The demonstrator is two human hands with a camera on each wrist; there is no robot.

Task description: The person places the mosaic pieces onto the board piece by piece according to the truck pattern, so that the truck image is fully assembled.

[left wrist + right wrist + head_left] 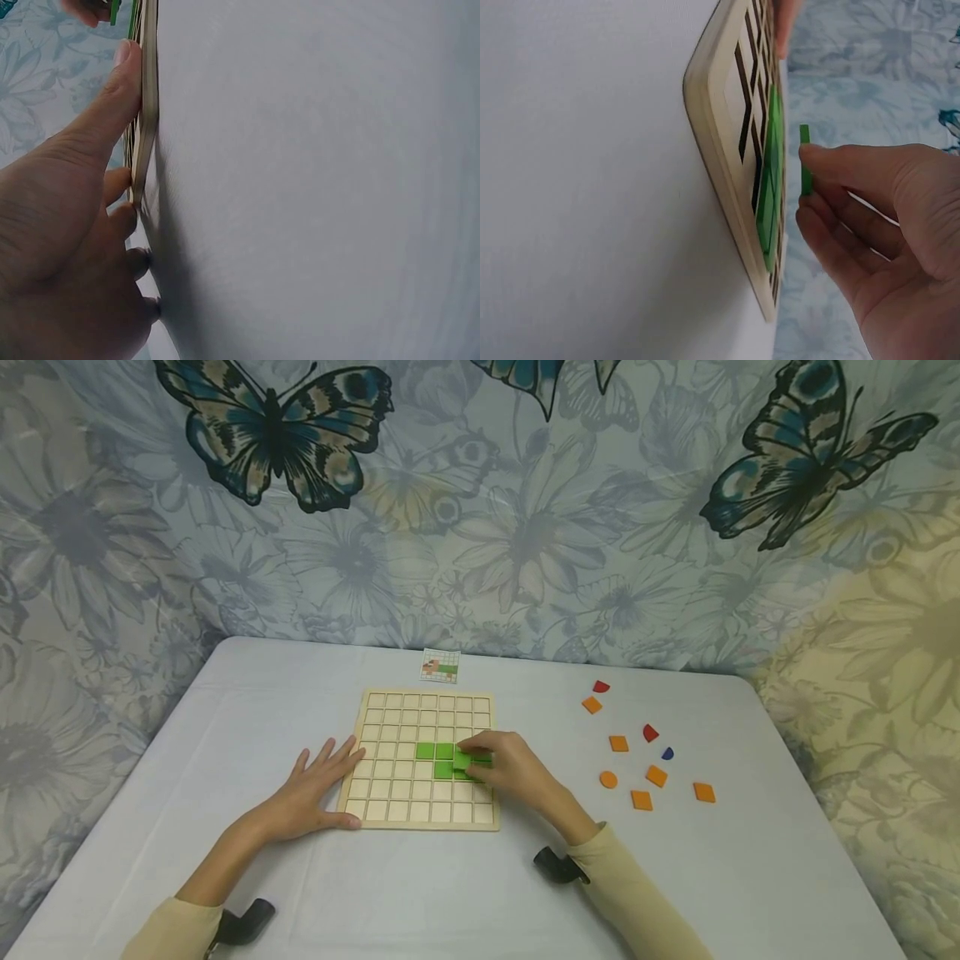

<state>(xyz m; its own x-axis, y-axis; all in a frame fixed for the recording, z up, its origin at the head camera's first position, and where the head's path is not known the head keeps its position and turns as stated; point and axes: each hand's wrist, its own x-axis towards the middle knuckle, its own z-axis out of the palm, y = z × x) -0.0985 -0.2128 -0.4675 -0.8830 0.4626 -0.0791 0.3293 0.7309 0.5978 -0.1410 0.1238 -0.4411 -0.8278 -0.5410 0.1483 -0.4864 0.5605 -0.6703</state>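
Observation:
A wooden grid board point(390, 789) lies on the white table, with several green square tiles point(425, 751) set in its cells. My right hand point(516, 768) is over the board's right side. In the right wrist view, its thumb and fingers pinch one green square tile point(805, 169) on edge, with a gap between it and the tiles in the board. My left hand point(303, 793) rests at the board's left edge with its fingers spread. The left wrist view shows its thumb point(112, 97) along the board's side.
A small pattern card point(440, 666) lies behind the board. To the right are scattered orange squares point(618, 743), an orange circle point(608, 779), red quarter-circle pieces point(650, 732) and a blue half-circle point(667, 753). A butterfly-patterned cloth point(525, 527) hangs behind the table.

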